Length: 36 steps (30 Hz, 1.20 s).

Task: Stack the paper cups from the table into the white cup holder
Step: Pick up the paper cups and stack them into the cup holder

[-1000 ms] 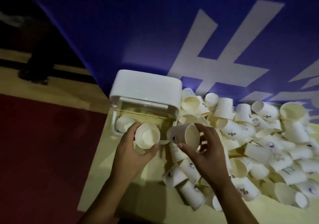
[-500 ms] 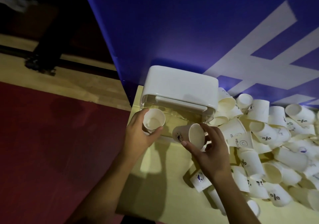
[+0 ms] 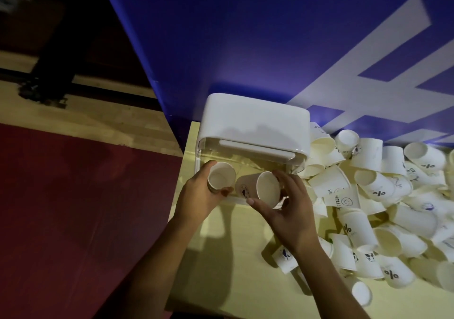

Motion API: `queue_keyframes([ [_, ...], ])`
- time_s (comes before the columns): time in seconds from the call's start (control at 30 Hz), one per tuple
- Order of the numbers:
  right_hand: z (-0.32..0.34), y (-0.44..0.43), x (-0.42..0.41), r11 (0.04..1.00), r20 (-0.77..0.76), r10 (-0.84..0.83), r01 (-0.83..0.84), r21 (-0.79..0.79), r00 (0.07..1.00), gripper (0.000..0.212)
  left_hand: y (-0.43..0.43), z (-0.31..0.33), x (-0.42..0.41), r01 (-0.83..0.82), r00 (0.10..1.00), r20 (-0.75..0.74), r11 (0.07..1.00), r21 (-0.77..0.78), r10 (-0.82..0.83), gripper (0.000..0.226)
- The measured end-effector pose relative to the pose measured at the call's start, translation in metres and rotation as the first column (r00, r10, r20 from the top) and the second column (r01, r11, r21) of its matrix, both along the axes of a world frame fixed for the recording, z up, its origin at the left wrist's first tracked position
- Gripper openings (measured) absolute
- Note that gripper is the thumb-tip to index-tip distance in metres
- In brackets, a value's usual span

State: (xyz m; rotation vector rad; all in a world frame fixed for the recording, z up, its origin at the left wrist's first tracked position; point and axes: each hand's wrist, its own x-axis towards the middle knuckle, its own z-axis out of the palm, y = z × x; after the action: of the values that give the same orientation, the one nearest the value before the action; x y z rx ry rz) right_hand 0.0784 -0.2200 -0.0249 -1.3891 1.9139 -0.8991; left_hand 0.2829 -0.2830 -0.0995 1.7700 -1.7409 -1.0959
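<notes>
- Left hand point(image 3: 197, 197) curls round a paper cup point(image 3: 221, 178), mouth facing up.
- Right hand point(image 3: 288, 212) pinches a second cup point(image 3: 264, 188), tilted, just beside the first.
- White cup holder point(image 3: 255, 122) stands just beyond both hands.
- Loose cup heap point(image 3: 393, 196) lies right of the right hand, on the yellow bench point(image 3: 228, 245).
- Blue banner point(image 3: 245, 36) behind; red floor point(image 3: 73, 208) to the left.

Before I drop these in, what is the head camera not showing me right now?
- Inside the white plastic cup holder: head view, lid and glare hide any stack.
- Base of the white paper cup in the left hand: fingers cover it.
- Heap of loose paper cups: cut by the right edge.
- Print on the tilted paper cup in the right hand: blurred.
</notes>
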Motion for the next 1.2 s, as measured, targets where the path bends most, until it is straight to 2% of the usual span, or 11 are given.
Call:
queue_keyframes([
  [0.1,0.002,-0.005,0.008,1.0,0.021,0.02,-0.019,-0.022,1.0,0.083,0.003,-0.004,0.006,-0.009,0.998,-0.064,0.999,0.052,0.012,0.074],
  [0.3,0.002,-0.013,0.02,0.998,-0.018,0.055,-0.055,-0.039,0.998,0.082,0.002,-0.005,0.008,0.06,0.995,-0.084,0.998,0.001,-0.06,0.069],
  [0.4,-0.001,-0.02,0.029,0.994,-0.048,0.092,-0.095,-0.053,0.995,0.083,-0.002,0.004,0.01,0.083,0.995,-0.053,0.994,0.071,-0.08,0.081],
  [0.53,-0.011,-0.028,0.045,0.983,-0.122,0.178,-0.183,-0.033,0.977,0.083,-0.001,0.011,0.023,0.139,0.983,-0.137,0.984,0.109,-0.123,0.094],
  [0.63,-0.023,-0.033,0.054,0.975,-0.181,0.22,-0.224,-0.001,0.958,0.083,0.007,0.01,0.034,0.066,0.972,-0.23,0.992,0.107,-0.04,0.087],
  [0.73,-0.038,-0.042,0.063,0.963,-0.233,0.269,-0.258,0.078,0.934,0.088,0.01,0.017,0.032,-0.094,0.955,-0.266,0.984,0.154,0.133,0.056],
  [0.8,-0.049,-0.046,0.067,0.945,-0.244,0.321,-0.292,0.145,0.915,0.093,0.008,0.018,0.026,-0.094,0.966,-0.228,0.986,0.134,0.123,0.041],
  [0.9,-0.061,-0.049,0.067,0.913,-0.239,0.389,-0.337,0.231,0.89,0.091,0.004,0.014,0.02,-0.033,0.987,-0.151,0.995,0.092,0.047,0.038],
  [1.0,-0.068,-0.05,0.063,0.909,-0.209,0.374,-0.313,0.277,0.903,0.088,0.003,0.004,0.022,0.014,0.998,-0.064,0.999,0.041,-0.012,0.046],
  [1.13,-0.062,-0.051,0.065,0.901,-0.215,0.38,-0.307,0.305,0.9,0.09,0.004,0.011,0.019,0.027,0.997,-0.078,0.999,0.024,-0.025,0.046],
  [1.2,-0.051,-0.045,0.061,0.902,-0.208,0.373,-0.301,0.309,0.904,0.094,0.008,0.022,0.017,-0.03,0.998,-0.06,0.999,-0.018,0.029,0.044],
])
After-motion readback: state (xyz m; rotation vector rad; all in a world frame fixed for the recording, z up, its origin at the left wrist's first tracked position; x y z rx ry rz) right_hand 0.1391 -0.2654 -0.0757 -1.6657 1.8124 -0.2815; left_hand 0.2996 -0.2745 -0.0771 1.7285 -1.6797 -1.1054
